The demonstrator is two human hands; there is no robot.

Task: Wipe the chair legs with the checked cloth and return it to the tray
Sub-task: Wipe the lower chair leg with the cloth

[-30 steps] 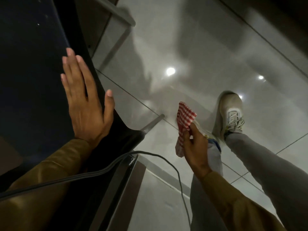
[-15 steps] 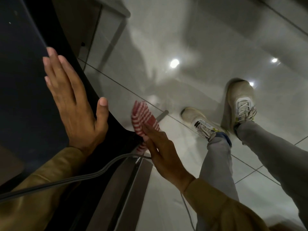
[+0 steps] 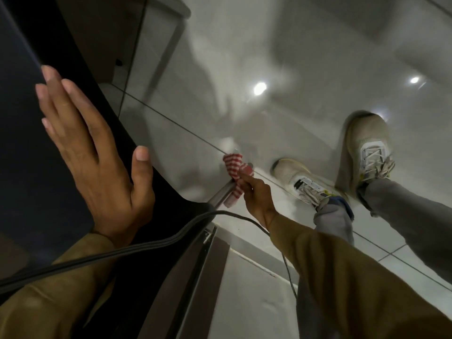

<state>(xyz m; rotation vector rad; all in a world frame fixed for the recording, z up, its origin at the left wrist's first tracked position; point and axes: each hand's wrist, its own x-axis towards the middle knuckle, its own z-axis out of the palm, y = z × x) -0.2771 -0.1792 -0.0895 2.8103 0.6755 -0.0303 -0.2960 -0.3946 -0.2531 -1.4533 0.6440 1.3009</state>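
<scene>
One sec ago the checked cloth point(image 3: 233, 178) hung mid-air; now right hand point(image 3: 256, 195), fingers closed on it, presses it vs chair leg point(image 3: 220, 195) low down. Left hand point(image 3: 90, 152) flat, open, empty. Wiping's begun.

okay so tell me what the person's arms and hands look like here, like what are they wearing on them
Both arms wear long, loose sleeves of mustard-brown fabric that end at the wrists. The left hand and the right hand are bare, with no gloves, and no rings or watch show. The fingernails on the left hand are short and unpainted. A dark cable runs across the left sleeve.
</scene>
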